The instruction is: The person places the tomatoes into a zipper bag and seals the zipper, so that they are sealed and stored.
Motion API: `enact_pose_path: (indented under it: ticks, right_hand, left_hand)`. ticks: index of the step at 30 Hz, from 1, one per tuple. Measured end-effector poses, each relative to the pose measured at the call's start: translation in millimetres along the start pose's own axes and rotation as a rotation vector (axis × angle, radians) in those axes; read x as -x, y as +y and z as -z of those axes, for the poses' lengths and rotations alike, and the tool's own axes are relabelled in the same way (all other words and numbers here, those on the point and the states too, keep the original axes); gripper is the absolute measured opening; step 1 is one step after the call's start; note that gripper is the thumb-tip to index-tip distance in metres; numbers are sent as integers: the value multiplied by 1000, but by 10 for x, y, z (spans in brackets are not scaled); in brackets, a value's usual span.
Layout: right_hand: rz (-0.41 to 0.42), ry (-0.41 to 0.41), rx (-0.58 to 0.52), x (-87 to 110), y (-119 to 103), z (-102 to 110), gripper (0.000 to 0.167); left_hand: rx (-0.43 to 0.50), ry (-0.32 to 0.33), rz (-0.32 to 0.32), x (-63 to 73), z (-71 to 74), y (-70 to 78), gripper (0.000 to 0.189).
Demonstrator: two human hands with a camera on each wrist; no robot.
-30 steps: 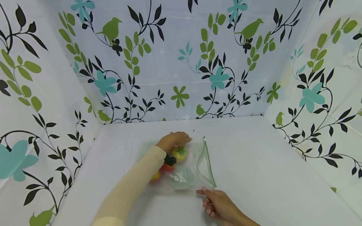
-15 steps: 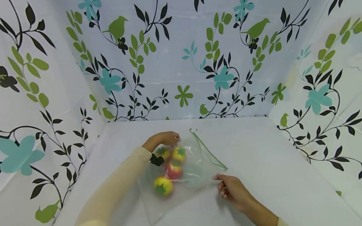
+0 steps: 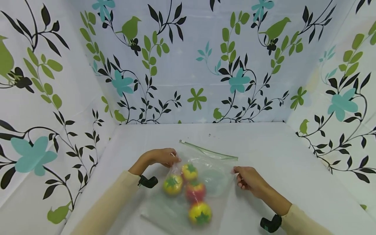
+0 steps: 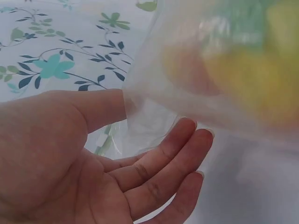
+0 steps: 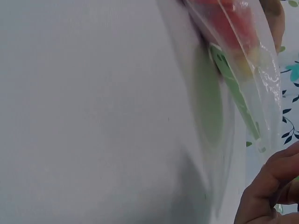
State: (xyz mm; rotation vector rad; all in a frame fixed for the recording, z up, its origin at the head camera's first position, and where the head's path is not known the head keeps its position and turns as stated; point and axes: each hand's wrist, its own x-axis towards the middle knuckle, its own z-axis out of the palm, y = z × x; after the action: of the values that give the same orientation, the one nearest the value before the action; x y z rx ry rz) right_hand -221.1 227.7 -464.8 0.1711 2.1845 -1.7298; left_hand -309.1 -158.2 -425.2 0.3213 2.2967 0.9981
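Note:
A clear zip bag [image 3: 173, 210] with a green zip strip [image 3: 211, 152] along its far edge is held up between my hands. Inside lie several rounded, tomato-like toys with green star-shaped tops: yellow ones [image 3: 200, 212] and a red one [image 3: 195, 192]. A pale green round patch [image 3: 215, 181] shows on the bag's right side; whether it is an object or print I cannot tell. My left hand [image 3: 160, 157] pinches the upper left edge, thumb over the film in the left wrist view. My right hand [image 3: 249, 179] pinches the upper right edge.
A white table surface [image 3: 264, 143] lies under the bag. Behind and at both sides hang white cloth walls [image 3: 176, 75] printed with leaves, birds and blue flowers. Dark wrist cameras [image 3: 148, 181] are strapped to both wrists.
The bag has turned, its zip strip swinging from the right side to the far edge, and the toys have shifted nearer. My left hand has moved left and down; my right hand right and up.

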Motion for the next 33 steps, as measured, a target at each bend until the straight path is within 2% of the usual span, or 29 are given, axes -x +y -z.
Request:
enact_pose_path:
  ticks: [4, 9, 13, 18, 23, 26, 29, 33]
  right_hand:
    - [36, -6, 90, -90, -52, 50, 37]
    - [80, -46, 171, -202, -119, 61, 38]
    - [117, -57, 234, -287, -159, 21, 37]
    - [145, -58, 287, -377, -194, -45, 36]
    - [160, -69, 328, -436, -240, -79, 36]
    - [168, -59, 359, -456, -271, -84, 36]
    - [207, -24, 426, -487, -308, -86, 37]
    - [310, 71, 555, -549, -409, -112, 40]
  left_hand:
    - [36, -1, 7, 174, -106, -91, 48]
    - [36, -10, 8, 379, -240, -177, 45]
    - [9, 4, 21, 482, -304, -234, 44]
    - [5, 29, 34, 572, -298, -277, 48]
    - [82, 63, 19, 569, -233, -362, 67]
    - [143, 119, -12, 514, -167, -412, 72]
    - [154, 204, -62, 449, -95, -428, 59]
    - [74, 314, -140, 376, -12, -411, 38]
